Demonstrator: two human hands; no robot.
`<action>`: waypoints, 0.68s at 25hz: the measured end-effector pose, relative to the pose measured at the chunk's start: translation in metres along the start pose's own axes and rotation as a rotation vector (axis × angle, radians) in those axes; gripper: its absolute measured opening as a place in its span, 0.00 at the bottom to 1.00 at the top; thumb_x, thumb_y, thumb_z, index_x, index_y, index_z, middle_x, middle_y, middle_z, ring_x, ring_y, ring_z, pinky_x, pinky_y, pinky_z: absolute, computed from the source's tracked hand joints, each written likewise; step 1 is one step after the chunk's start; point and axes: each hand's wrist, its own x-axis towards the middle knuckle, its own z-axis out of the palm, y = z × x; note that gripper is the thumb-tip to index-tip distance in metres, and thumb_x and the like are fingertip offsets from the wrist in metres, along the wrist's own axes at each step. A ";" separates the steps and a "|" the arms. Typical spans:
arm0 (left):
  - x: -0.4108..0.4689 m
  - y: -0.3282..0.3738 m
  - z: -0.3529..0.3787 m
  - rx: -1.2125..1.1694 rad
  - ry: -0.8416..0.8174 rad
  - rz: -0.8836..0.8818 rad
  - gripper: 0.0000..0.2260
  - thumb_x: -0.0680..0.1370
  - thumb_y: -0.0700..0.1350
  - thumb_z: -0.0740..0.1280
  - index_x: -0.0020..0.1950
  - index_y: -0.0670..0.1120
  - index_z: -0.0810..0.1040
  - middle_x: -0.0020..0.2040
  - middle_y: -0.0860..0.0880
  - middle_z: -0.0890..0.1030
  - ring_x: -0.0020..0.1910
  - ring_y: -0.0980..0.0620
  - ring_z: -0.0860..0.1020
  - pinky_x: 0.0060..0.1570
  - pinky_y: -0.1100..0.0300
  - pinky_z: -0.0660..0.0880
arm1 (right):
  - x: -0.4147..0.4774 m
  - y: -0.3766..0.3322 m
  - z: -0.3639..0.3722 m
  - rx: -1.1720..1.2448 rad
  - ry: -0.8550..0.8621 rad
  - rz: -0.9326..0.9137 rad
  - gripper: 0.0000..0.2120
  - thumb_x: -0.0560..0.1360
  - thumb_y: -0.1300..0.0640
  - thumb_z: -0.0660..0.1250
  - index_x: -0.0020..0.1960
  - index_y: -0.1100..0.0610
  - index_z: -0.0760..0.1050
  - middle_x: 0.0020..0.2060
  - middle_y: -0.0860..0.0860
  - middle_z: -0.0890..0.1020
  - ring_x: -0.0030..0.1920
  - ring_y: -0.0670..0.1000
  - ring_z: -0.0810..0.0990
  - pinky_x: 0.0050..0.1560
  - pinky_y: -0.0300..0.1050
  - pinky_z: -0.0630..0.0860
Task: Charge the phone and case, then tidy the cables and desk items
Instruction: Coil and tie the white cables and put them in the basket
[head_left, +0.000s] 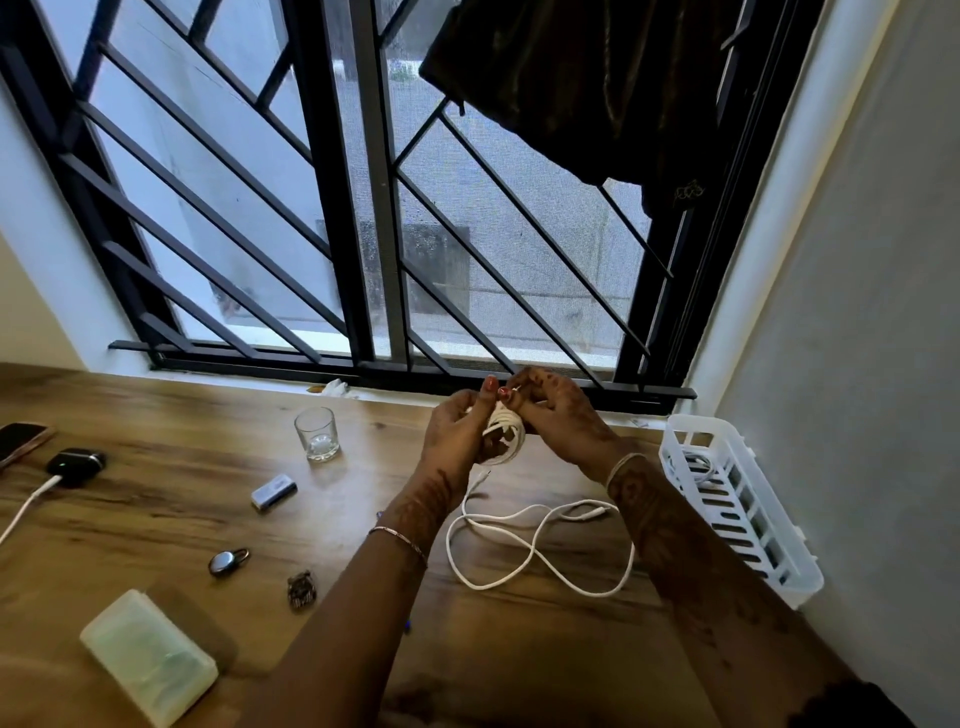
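My left hand (457, 436) and my right hand (558, 415) meet above the wooden desk (156, 519), both gripping a small coil of white cable (506, 431). The rest of that white cable hangs down and lies in loose loops (540, 551) on the desk under my wrists. At the far left a phone (21, 441) lies at the frame edge. Beside it sits a black case (78, 465) with a white charging lead (31, 501) plugged into it.
A white slotted basket (779, 551) holding another white cable stands by the right wall. On the desk are an empty glass (318, 434), a small silver device (274, 492), a metal clip (228, 561), a small dark trinket (301, 590) and a pale green box (148, 654). The barred window is behind.
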 end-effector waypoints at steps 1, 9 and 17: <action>0.000 -0.001 0.001 -0.006 0.043 0.017 0.16 0.76 0.55 0.67 0.47 0.41 0.77 0.41 0.41 0.83 0.39 0.46 0.82 0.38 0.55 0.80 | -0.001 0.000 0.001 0.065 0.005 0.043 0.03 0.75 0.58 0.68 0.48 0.56 0.75 0.38 0.51 0.82 0.37 0.47 0.81 0.38 0.41 0.78; -0.003 -0.003 0.007 -0.103 0.084 -0.036 0.16 0.76 0.54 0.66 0.46 0.40 0.76 0.41 0.40 0.81 0.39 0.45 0.80 0.39 0.55 0.78 | -0.006 0.007 0.004 0.295 0.014 0.195 0.03 0.75 0.58 0.69 0.42 0.54 0.76 0.34 0.51 0.84 0.36 0.49 0.83 0.37 0.42 0.79; -0.005 0.005 0.008 -0.225 0.145 -0.143 0.20 0.77 0.59 0.63 0.43 0.41 0.78 0.37 0.43 0.81 0.31 0.49 0.79 0.33 0.59 0.77 | -0.015 0.013 0.010 0.328 0.076 0.128 0.08 0.76 0.62 0.67 0.45 0.52 0.83 0.44 0.51 0.86 0.44 0.49 0.85 0.42 0.39 0.80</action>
